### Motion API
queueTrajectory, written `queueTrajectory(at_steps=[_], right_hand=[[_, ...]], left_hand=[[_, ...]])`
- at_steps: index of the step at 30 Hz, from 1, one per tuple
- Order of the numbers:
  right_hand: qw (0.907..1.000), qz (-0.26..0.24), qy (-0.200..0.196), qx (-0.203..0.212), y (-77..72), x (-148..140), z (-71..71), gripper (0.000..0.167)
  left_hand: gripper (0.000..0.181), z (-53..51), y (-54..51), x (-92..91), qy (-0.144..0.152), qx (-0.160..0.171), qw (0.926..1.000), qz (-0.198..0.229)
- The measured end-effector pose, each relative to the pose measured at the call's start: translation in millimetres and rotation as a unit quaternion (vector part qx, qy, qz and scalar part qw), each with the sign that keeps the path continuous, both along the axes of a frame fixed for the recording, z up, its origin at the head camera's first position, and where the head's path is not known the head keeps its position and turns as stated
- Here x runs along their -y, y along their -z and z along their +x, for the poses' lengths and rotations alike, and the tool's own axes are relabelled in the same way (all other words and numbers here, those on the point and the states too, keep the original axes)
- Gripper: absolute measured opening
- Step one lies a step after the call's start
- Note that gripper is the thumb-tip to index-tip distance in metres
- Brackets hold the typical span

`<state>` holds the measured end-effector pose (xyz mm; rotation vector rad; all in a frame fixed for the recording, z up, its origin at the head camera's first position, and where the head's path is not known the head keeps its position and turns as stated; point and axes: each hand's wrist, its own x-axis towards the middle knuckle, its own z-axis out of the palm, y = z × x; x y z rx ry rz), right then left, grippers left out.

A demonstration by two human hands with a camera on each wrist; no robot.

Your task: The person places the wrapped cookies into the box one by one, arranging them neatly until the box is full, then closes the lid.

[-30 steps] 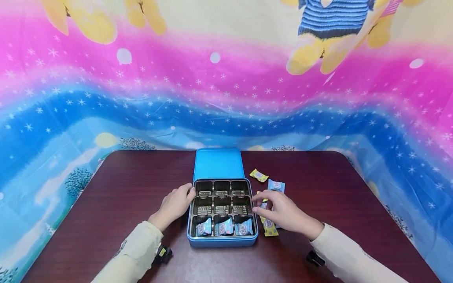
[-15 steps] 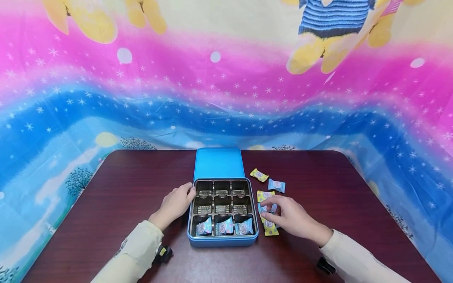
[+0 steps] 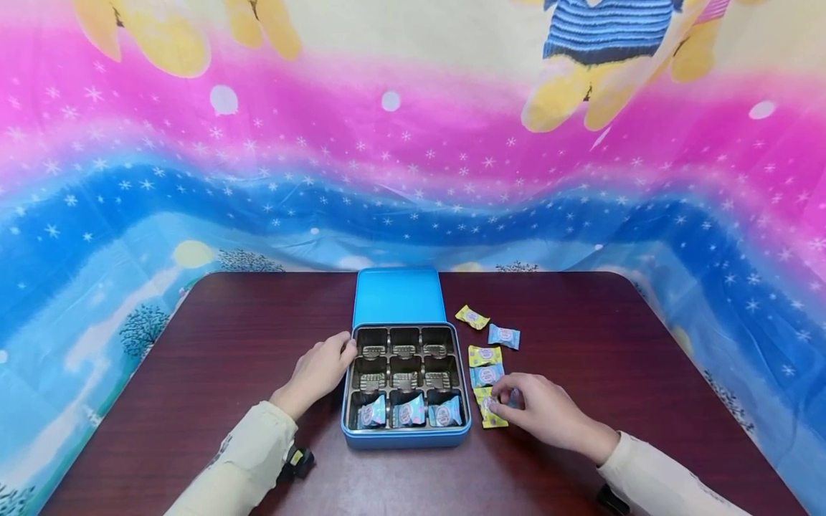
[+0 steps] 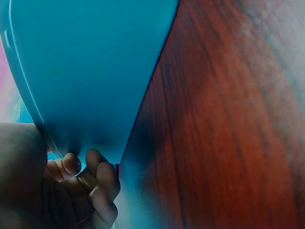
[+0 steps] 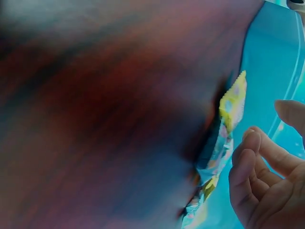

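A blue tin box (image 3: 405, 441) with a divided black insert stands in the middle of the table, its lid (image 3: 399, 297) folded back. Blue-wrapped candies (image 3: 409, 411) sit in the three front compartments; the other compartments hold none. At the tin's left rear side, my left hand (image 3: 320, 373) holds its edge, fingers curled against the wall in the left wrist view. My right hand (image 3: 548, 412) hovers beside a yellow-wrapped candy (image 3: 493, 416), thumb and fingers apart with nothing between them in the right wrist view. It hides part of a blue-wrapped candy (image 3: 514, 398).
Right of the tin lie more wrapped candies: a yellow one (image 3: 485, 356) and a blue one (image 3: 487, 375) in line, then a blue one (image 3: 504, 337) and a yellow one (image 3: 473, 317) farther back. A patterned cloth (image 3: 413, 179) hangs behind the dark red table (image 3: 271, 308).
My right hand has moved from the tin's right rim toward me and to the right, along the candies, uncovering those behind. The left hand and the tin keep their places.
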<state>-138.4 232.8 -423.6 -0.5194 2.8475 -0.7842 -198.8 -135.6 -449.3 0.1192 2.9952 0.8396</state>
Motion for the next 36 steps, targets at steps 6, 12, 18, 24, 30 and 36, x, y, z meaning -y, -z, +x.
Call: queueTrajectory(at_steps=[6,12,18,24,30,36], right_hand=[[0.9995,0.027,0.001,-0.016,5.6,-3.2,3.9,0.008],[0.9964,0.074,0.016,-0.040,11.3,-0.7,6.6,0.012],[0.9891,0.123,0.035,-0.072,13.2,6.0,9.4,0.026],[0.9819,0.166,0.043,-0.080,12.4,13.1,10.2,0.037],[0.9797,0.177,0.039,-0.087,13.3,13.4,9.6,0.030],[0.9801,0.178,0.035,-0.079,13.6,8.7,9.1,0.033]], left_hand=[[0.025,-1.1,0.9,0.7,-0.001,0.001,1.0000,-0.005],[0.026,-1.1,0.7,1.1,0.000,0.002,1.0000,-0.006],[0.026,-0.2,-0.6,0.7,-0.001,0.003,1.0000,-0.004],[0.026,-0.8,-0.7,0.4,-0.001,-0.001,1.0000,-0.008],[0.025,-0.9,0.3,0.5,0.000,0.001,1.0000,-0.005],[0.025,-1.0,0.8,0.9,0.000,0.000,1.0000,-0.004]])
